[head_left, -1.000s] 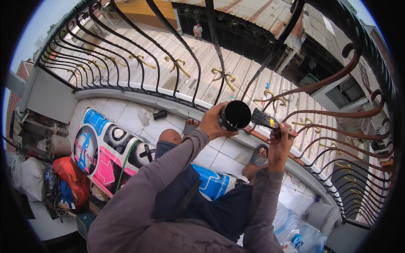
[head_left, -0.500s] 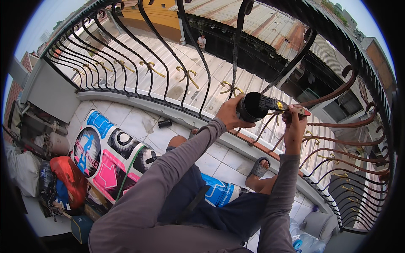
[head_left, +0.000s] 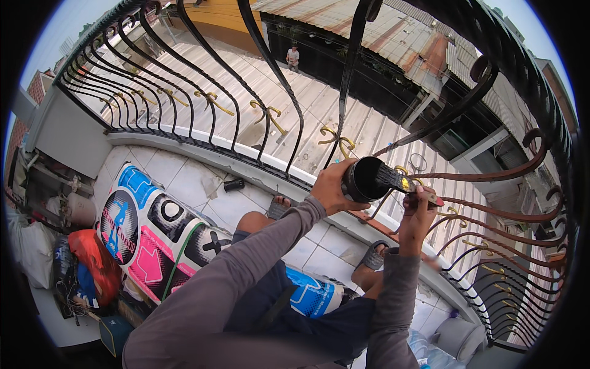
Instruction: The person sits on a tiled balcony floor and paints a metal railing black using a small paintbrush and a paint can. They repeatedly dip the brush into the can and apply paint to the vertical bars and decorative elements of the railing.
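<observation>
My left hand (head_left: 332, 187) grips a round black paint can (head_left: 364, 195) from its left side, tilting its mouth toward the right. Inside it looks dark, and how much paint it holds cannot be seen. Between the fingers of my right hand (head_left: 418, 215) is the handle of a flat paintbrush (head_left: 404, 183) with a reddish end. Its black-coated bristles lie at the can's right rim. Just beyond both hands runs a curved iron railing (head_left: 289, 104) with gold ornaments. Several bars (head_left: 491, 176) on the right are brown, while those on the left are black.
A printed rolled mat (head_left: 166, 230) lies on the tiled floor (head_left: 332, 255) at left, beside a small black cylinder (head_left: 233, 184). Bags (head_left: 95, 264) and clutter fill the far left. Clear plastic bottles (head_left: 424, 350) stand at lower right. A person (head_left: 292, 56) is below, beyond the railing.
The whole view has shifted a little. Both hands, with can and brush, sit slightly lower in the picture, and the bristles remain at the can's rim.
</observation>
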The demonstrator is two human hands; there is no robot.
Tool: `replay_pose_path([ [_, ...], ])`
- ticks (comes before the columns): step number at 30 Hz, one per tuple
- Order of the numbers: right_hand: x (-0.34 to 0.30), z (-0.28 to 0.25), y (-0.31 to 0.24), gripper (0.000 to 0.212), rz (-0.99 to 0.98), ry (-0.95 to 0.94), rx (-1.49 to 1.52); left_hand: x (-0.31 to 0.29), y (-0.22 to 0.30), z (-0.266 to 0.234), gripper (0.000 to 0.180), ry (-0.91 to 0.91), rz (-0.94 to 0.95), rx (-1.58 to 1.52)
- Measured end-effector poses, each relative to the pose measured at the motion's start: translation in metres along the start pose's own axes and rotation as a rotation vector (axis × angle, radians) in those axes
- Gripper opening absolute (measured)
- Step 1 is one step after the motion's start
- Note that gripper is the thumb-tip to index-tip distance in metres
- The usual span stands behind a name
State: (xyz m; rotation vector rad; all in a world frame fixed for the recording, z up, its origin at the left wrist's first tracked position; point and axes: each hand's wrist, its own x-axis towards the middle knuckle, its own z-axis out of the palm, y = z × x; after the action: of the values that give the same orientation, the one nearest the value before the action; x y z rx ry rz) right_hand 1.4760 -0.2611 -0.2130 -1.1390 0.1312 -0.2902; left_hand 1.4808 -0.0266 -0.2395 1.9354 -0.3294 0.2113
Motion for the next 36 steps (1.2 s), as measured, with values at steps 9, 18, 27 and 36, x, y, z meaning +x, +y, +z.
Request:
replay_pose_path([
  [9,0.0,0.0,-0.006,0.018,-0.041,0.044,0.011,0.006,0.002,0.006,0.099,0.018,0.033,0.023],
  [18,-0.004,-0.003,-0.007,0.017,-0.024,0.045,-0.038,0.003,0.005,0.003,0.097,0.022,0.04,0.049],
  [27,-0.006,0.0,-0.008,0.013,0.019,0.009,0.081,0.001,0.008,-0.002,0.096,0.053,0.077,0.034],
  [36,-0.007,0.003,-0.01,0.014,0.06,0.021,0.13,0.002,0.002,-0.002,0.097,0.088,0.225,0.091],
])
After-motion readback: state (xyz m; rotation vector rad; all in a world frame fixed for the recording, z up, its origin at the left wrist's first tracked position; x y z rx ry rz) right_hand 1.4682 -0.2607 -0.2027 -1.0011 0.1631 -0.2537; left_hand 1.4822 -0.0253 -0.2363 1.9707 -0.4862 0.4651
